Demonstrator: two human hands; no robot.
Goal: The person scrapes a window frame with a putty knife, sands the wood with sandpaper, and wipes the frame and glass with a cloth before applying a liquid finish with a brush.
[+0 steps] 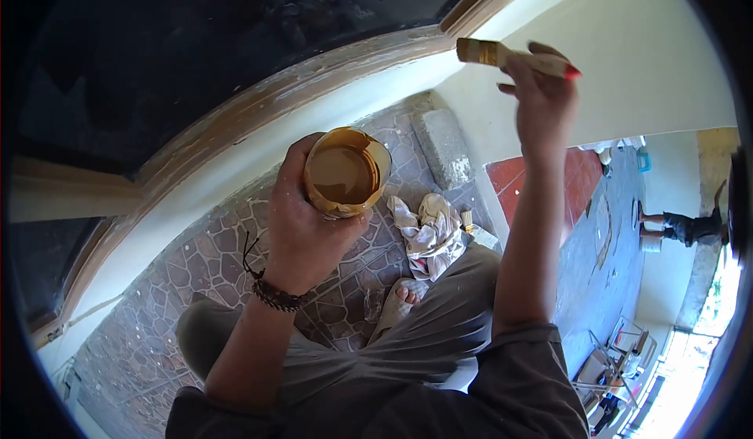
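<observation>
My left hand [310, 223] is wrapped round a cup of brown paint [341, 171], its rim and inner wall smeared with the same colour. A dark braided bracelet circles that wrist. Up to the right, my right hand [543, 98] grips a paintbrush [518, 59] by its pale, red-tipped handle. The dark bristles point left, close to the corner of the wooden window frame [314, 74], whose brown surface shows whitish worn patches. Dark glass [157, 70] fills the area behind the frame.
A stained cloth [431, 235] lies on the stone-patterned floor [204, 266] by my foot, with another brush [467, 219] beside it. A concrete block [441, 147] rests near the wall. Far right, another person [690, 227] stands by a wall; folding furniture [616, 364] is lower right.
</observation>
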